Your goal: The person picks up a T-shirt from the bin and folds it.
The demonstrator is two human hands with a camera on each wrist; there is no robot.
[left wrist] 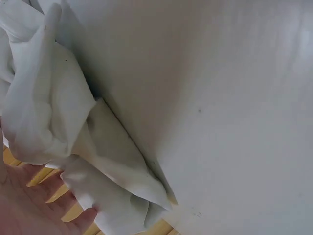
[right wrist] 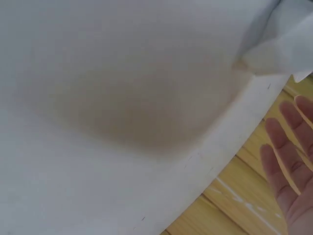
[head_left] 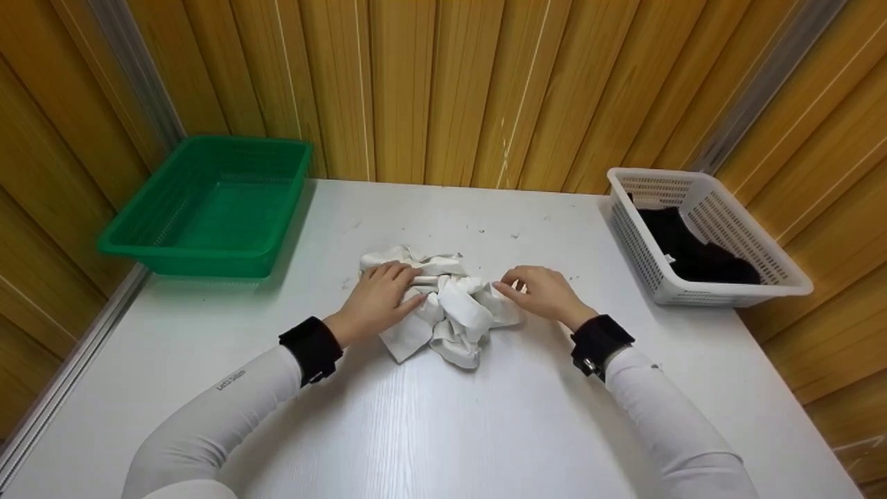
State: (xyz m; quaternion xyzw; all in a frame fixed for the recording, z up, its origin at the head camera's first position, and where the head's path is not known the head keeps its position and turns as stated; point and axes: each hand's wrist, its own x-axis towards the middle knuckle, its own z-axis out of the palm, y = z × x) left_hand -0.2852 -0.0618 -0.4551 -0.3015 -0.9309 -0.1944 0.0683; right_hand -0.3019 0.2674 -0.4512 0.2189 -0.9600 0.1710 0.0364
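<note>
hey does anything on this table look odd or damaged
Small dark marks dot the plain white tabletop beyond the crumpled white cloth; they stand out against the otherwise pale surface. They could be chips or dirt; I can't tell which. Nothing looks spilled.

We've got both arms (head_left: 208,409) stretched forward, left hand (head_left: 378,294) palm-down, right hand (head_left: 544,294) arched, fingers loosely bent!
</note>
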